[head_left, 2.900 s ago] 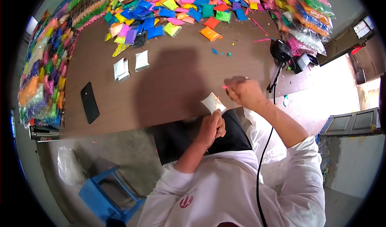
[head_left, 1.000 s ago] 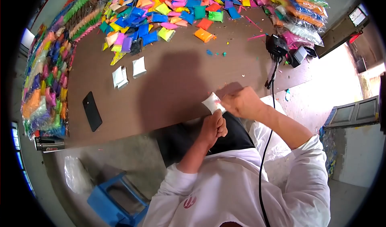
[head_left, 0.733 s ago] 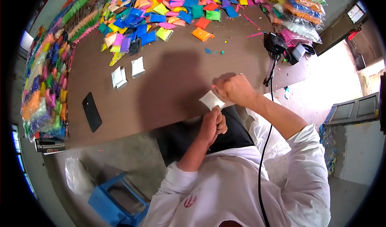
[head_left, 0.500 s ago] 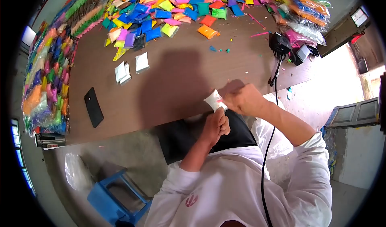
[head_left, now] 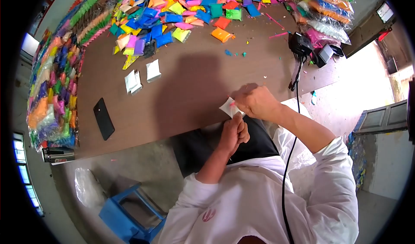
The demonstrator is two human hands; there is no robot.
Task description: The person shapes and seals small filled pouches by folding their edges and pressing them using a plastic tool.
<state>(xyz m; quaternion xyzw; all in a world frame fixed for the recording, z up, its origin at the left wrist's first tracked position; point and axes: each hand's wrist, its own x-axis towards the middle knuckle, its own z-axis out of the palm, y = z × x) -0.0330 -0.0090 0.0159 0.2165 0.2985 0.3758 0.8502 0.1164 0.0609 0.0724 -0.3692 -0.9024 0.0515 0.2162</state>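
Lying beyond held pouch (head_left: 226, 107), coloured packets (head_left: 173, 18)

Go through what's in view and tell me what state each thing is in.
Held packet: white, partly hidden; sealed or open, can't tell.
Left hand: closed on the held packet's near corner.
Right hand: curled at the held packet's edge; grip unclear.
White packet pair: overlapping.
Lone white packet: lying apart from the pair.
Phone: lying flat, nothing lit.
Colourful packets: loosely heaped.
Blue stool: nobody on it.
Clear bag: crumpled.
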